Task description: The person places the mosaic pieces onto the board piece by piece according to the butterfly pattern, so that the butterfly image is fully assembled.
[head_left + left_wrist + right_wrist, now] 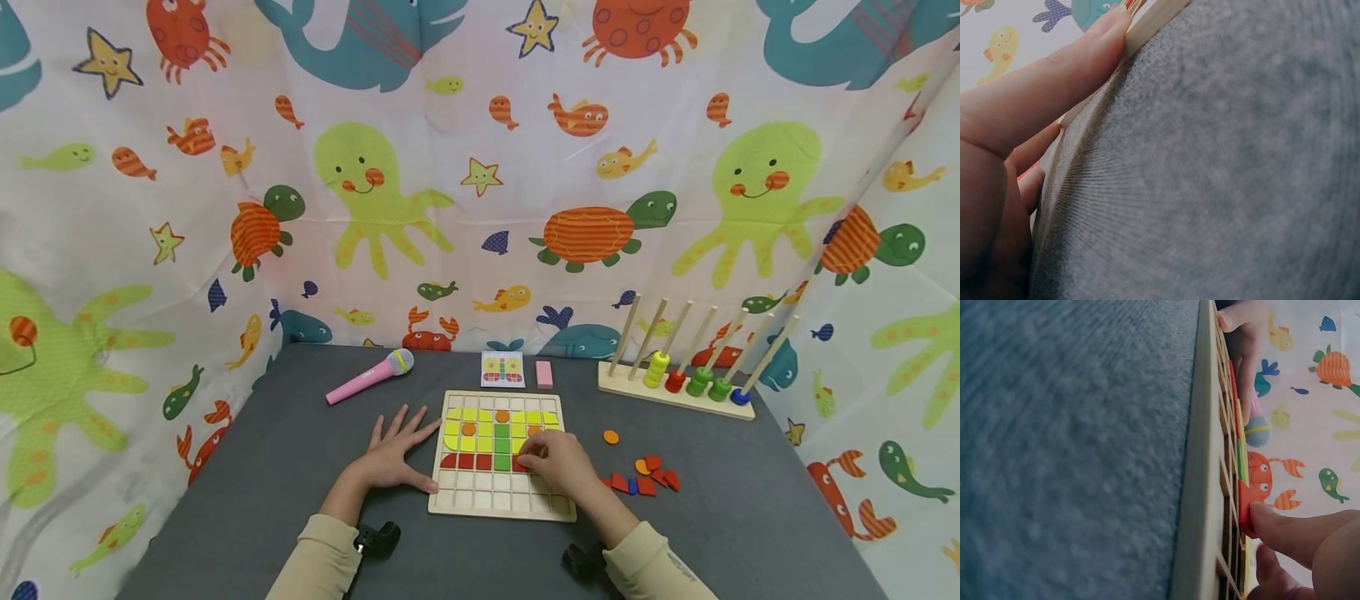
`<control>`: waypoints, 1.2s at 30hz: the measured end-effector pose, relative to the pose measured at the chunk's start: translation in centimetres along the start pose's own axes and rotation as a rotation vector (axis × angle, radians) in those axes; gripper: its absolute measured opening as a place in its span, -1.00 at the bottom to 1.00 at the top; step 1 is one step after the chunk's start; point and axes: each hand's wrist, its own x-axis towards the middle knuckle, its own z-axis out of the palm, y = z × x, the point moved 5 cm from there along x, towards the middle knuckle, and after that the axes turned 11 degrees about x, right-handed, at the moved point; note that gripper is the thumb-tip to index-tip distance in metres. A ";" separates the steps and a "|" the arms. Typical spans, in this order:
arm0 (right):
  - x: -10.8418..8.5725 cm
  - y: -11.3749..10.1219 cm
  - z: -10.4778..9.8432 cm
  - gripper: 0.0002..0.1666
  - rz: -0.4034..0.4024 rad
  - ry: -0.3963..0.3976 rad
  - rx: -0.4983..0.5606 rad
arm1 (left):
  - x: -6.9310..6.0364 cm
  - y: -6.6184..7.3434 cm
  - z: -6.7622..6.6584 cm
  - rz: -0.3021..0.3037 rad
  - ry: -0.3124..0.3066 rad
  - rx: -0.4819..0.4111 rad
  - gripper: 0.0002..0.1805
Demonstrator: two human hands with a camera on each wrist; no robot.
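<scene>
A wooden grid board (495, 503) lies on the table, part filled with yellow, green, orange and red tiles. My left hand (392, 458) rests with fingers spread at the board's left side, its thumb against the rim. Over the right half of the board, my right hand (564, 462) pinches a red tile (1246, 503), which stands tilted at the grid in the right wrist view. A row of red tiles (467, 461) sits left of the green column. The right hand hides some cells at the board's right side.
Loose red, orange and blue tiles (645, 486) lie right of the board. Behind it are a picture card (502, 369) and a pink block (543, 374). A toy microphone (367, 379) lies back left; a peg rack with colored rings (675, 390) stands back right.
</scene>
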 end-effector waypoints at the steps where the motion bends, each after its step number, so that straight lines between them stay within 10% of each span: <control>1: 0.1 0.0 0.0 -0.94 -0.003 0.001 -0.005 | 0.0 0.0 0.0 0.000 0.000 0.002 0.28; 12: -0.2 0.7 -1.4 -0.71 0.113 0.122 -0.030 | 0.1 0.1 0.1 0.007 -0.002 -0.006 0.28; 36: -5.7 8.0 -13.4 -0.67 0.176 0.216 -0.074 | 0.0 -0.1 0.0 -0.005 -0.009 -0.002 0.29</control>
